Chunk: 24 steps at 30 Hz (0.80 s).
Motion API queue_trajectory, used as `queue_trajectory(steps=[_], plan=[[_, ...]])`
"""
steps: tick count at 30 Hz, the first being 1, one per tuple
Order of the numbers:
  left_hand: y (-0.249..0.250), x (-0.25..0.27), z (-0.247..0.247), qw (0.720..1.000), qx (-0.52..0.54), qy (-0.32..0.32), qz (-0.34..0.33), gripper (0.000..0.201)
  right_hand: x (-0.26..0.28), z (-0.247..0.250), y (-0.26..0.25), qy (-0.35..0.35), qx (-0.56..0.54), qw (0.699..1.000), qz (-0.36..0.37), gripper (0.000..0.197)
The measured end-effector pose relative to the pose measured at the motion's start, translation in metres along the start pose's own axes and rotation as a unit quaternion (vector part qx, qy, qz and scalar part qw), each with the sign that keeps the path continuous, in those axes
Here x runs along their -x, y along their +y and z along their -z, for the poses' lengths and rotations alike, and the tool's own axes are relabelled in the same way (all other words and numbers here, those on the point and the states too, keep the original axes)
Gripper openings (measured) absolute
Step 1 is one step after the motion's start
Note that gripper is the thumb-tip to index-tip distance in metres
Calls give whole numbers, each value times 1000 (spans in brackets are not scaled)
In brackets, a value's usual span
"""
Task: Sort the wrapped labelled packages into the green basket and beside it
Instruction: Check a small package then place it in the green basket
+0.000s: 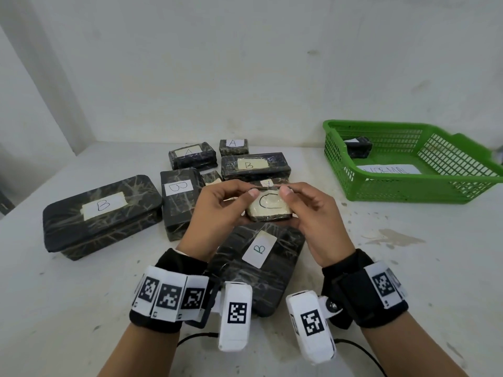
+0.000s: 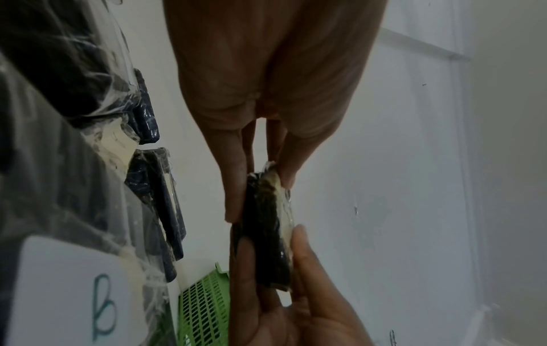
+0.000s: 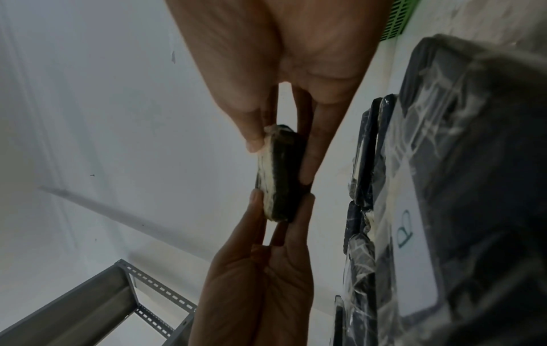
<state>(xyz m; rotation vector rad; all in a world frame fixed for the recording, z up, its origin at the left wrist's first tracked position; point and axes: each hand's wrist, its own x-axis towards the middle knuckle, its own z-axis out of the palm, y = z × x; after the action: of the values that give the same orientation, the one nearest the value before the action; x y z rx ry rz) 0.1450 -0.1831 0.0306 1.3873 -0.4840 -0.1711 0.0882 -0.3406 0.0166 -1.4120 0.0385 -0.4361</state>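
Here, from the head view, both hands hold one small package marked C [image 1: 269, 206] in the air above the table [image 1: 408, 268], over a larger B package [image 1: 258, 265]. The left hand [image 1: 217, 210] and right hand [image 1: 313, 213] each pinch an end, thumb on top, so its long axis runs hand to hand. The green basket [image 1: 408, 191] lies to the right, nearer the right hand; I'd judge that hand carries it.

The left wrist view shows the package edge-on, fingers [image 2: 234, 187] clamped on both faces.

The right wrist view shows the same pinch, thumb on the label side.
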Motion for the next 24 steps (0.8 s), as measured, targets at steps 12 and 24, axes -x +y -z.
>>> queue_trajectory(steps=[12,24], plan=[[4,5,-4,999,10,-41,11,7,1,-1,5,36,49,996,67,36],[3,3,-2,994,91,-55,37,24,-1,4,1,5,-9,1000,13,17]])
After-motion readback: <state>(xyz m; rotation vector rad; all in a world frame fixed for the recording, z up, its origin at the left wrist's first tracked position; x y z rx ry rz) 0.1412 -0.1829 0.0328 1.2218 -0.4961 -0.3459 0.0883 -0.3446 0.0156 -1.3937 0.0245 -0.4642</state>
